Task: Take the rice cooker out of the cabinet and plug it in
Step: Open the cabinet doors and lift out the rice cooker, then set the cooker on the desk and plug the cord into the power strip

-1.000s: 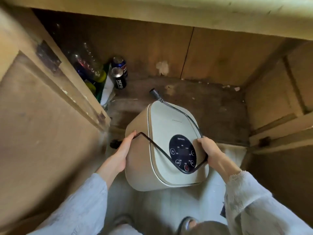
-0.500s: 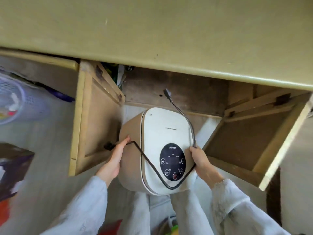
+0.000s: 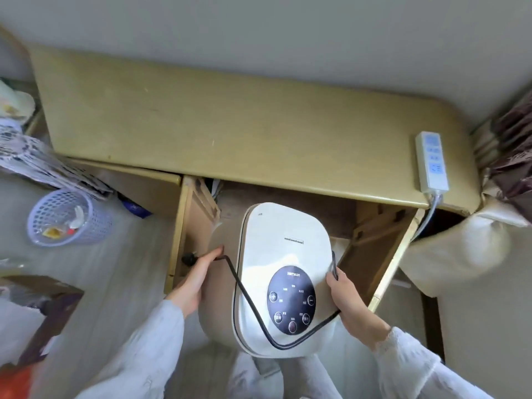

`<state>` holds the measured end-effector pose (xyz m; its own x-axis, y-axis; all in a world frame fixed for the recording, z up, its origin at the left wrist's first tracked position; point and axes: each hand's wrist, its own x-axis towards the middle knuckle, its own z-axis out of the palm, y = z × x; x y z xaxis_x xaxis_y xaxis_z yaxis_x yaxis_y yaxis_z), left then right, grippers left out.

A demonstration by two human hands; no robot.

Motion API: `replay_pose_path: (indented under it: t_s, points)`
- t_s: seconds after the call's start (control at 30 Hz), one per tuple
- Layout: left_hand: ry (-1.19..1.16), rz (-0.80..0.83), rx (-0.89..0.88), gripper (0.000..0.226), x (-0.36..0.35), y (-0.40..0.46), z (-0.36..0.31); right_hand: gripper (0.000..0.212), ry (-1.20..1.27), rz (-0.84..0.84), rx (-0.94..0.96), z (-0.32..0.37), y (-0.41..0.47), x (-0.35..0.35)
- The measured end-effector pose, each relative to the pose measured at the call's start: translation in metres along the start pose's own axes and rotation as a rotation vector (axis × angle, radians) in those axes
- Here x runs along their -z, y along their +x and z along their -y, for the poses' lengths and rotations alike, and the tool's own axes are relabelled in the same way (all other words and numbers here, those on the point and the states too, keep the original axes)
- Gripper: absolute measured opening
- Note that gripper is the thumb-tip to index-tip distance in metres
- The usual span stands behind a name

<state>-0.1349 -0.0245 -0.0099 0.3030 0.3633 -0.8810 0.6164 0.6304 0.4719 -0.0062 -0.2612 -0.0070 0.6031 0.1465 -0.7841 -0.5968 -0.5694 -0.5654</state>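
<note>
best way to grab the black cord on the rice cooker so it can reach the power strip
Judging by its pose, take the black cord at its plug end, which sticks out past the left hand on the rice cooker's left side. Come from the left: that end hangs free, while the middle loops across the lid.

Brand word and button signs on the cooker's control panel

The round black control panel (image 3: 291,299) on the lid of the white, rounded plastic rice cooker (image 3: 283,249) lies between the left hand (image 3: 192,279) and the right hand (image 3: 347,295). Near its top edge stands a pale brand word reading roughly "xamkon", its first letters blurred. A "+" sign sits on the button toward the left hand, a "−" sign on the button toward the right hand. The small characters beside the other buttons are too blurred to read.
</note>
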Motion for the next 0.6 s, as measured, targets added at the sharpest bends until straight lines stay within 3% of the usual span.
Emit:
replay_pose_path:
  t_s: [0.13, 0.4, 0.6]
  points:
    - [0.021, 0.023, -0.064, 0.027, -0.015, -0.026, -0.03, 0.04, 0.024, -0.028, 0.079, 0.027, -0.021, 0.023]
    - [0.033, 0.052, -0.206, 0.058, -0.047, -0.066, -0.085, 0.042, 0.135, -0.055, 0.272, 0.099, -0.038, 0.065]
    - [-0.022, 0.051, -0.271, 0.063, -0.071, -0.068, -0.125, 0.042, 0.18, -0.088, 0.367, 0.148, -0.037, 0.083]
